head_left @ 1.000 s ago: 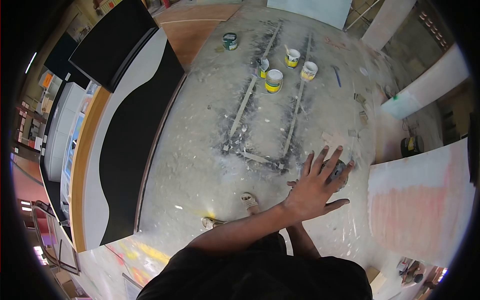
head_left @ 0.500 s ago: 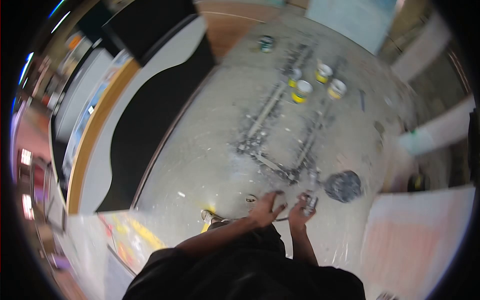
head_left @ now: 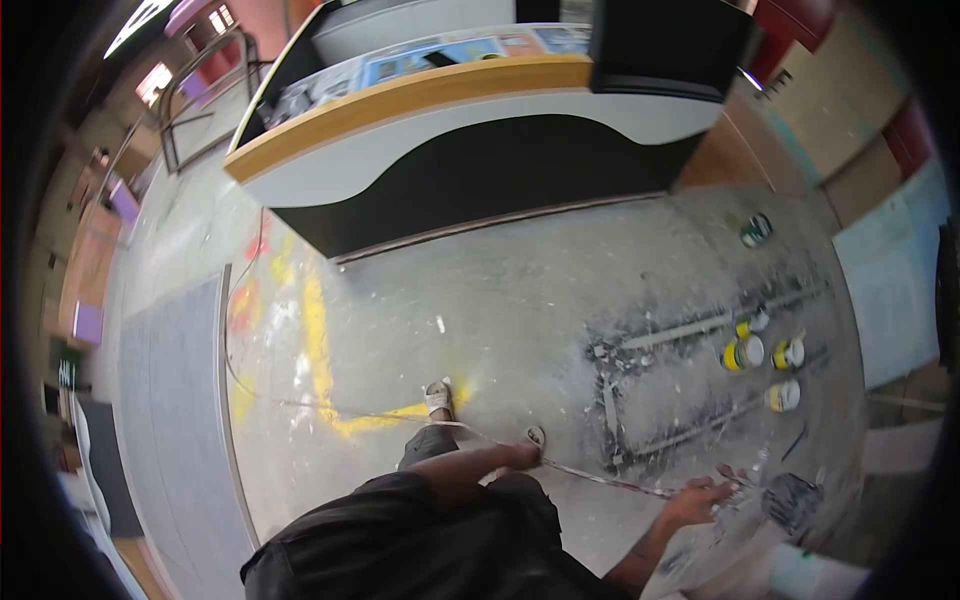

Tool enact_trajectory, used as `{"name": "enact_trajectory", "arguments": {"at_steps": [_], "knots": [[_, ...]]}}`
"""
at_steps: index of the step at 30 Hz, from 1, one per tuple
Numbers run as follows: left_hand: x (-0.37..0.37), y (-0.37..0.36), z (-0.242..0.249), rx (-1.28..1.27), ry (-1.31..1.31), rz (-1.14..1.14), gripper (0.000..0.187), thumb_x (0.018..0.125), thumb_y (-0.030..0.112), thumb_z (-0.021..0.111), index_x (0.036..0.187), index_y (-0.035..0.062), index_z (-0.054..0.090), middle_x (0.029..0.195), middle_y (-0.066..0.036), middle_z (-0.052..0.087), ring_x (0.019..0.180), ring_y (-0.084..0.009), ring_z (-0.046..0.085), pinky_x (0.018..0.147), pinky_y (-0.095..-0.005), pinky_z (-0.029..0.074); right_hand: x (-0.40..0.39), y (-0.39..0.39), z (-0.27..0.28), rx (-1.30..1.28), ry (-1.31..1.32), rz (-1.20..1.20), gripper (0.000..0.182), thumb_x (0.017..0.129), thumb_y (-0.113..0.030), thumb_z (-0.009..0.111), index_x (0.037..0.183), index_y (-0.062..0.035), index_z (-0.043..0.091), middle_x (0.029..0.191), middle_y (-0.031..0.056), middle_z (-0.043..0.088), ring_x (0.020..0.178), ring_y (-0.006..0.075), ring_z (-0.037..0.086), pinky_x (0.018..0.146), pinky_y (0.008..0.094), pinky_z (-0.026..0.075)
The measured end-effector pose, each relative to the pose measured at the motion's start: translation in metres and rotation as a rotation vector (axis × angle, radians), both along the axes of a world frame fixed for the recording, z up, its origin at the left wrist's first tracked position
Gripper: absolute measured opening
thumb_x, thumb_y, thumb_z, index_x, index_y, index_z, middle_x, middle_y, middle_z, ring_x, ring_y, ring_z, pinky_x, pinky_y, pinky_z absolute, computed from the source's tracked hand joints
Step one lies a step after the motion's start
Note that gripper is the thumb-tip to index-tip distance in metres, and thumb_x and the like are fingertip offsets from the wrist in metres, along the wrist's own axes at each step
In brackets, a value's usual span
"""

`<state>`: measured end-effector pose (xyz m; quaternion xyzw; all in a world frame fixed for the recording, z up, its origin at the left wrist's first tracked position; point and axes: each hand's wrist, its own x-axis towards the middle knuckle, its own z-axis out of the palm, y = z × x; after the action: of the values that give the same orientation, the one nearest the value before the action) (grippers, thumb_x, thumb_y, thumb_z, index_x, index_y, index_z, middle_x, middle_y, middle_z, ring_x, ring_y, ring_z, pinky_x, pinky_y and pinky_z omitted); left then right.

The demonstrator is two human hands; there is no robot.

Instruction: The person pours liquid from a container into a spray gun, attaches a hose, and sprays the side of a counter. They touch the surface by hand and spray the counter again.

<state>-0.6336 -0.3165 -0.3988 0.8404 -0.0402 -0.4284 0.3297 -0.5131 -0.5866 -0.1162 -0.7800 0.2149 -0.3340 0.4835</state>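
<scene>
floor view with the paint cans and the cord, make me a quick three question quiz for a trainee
1. True or false: the green can stands apart from the yellow-labelled cans.
2. How does the cord run between the left hand and the right hand? a) in a coil b) in a knot c) fairly straight
3. Fill in: the bent line painted on the floor is ____.

Key: 1 true; 2 c; 3 yellow

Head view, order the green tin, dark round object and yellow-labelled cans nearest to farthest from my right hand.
1. Dark round object, just right of the right hand.
2. Yellow-labelled cans, ahead.
3. Green tin, farthest ahead.
</scene>
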Motion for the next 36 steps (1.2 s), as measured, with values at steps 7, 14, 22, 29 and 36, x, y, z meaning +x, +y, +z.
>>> {"name": "enact_trajectory", "arguments": {"at_steps": [7,14,22,29,36], "knots": [[-0.111,0.233,-0.011,0.24,-0.019,0.328,0.045,0.087,0.051,0.066,0.107,0.011,0.071,0.108,-0.017,0.07,0.103,-0.0385,0.066,0.091,-0.0489,0.051,0.039,0.055,-0.055,-0.166,-0.053,0.204,0.03,0.108,-0.022,0.047,0.124,0.0023,0.055,0.104,0.0102,0.067,0.079,0.0171,0.059,0.065,0.0277,0.048],[-0.221,0.388,0.01,0.567,-0.339,0.746,0.036,0.085,0.042,0.069,0.067,0.0118,0.072,0.073,-0.014,0.069,0.083,-0.0331,0.065,0.083,-0.0449,0.048,-0.019,0.229,-0.201,-0.236,0.258,0.801,0.026,0.104,-0.021,0.05,0.105,0.0009,0.063,0.091,0.0084,0.068,0.073,0.018,0.061,0.064,0.0332,0.05],[-0.334,0.475,0.042,0.968,-0.125,1.102,0.032,0.09,0.033,0.066,0.068,0.01,0.068,0.066,-0.014,0.067,0.066,-0.031,0.066,0.079,-0.0411,0.043,-0.039,0.557,-0.217,-0.24,-0.184,1.691,0.013,0.089,-0.006,0.068,0.1,-0.0002,0.067,0.086,0.0164,0.069,0.072,0.0372,0.069,0.063,0.042,0.055],[-0.416,0.514,0.039,1.168,-0.031,1.386,0.032,0.089,0.029,0.068,0.065,0.008,0.067,0.061,-0.016,0.065,0.065,-0.0342,0.064,0.08,-0.0429,0.042,-0.118,0.738,-0.195,-0.029,0.071,2.019,0.033,0.092,-0.011,0.07,0.12,0.0029,0.061,0.102,0.0179,0.071,0.082,0.034,0.072,0.069,0.0392,0.058],[-0.462,0.528,0.034,1.211,0.01,1.47,0.032,0.089,0.028,0.07,0.064,0.0071,0.066,0.061,-0.015,0.065,0.065,-0.0347,0.064,0.08,-0.0433,0.042,-0.17,0.807,-0.179,0.05,-0.07,1.944,0.033,0.093,-0.017,0.071,0.119,0.0018,0.061,0.098,0.0173,0.072,0.084,0.0316,0.073,0.071,0.0365,0.057]]}}
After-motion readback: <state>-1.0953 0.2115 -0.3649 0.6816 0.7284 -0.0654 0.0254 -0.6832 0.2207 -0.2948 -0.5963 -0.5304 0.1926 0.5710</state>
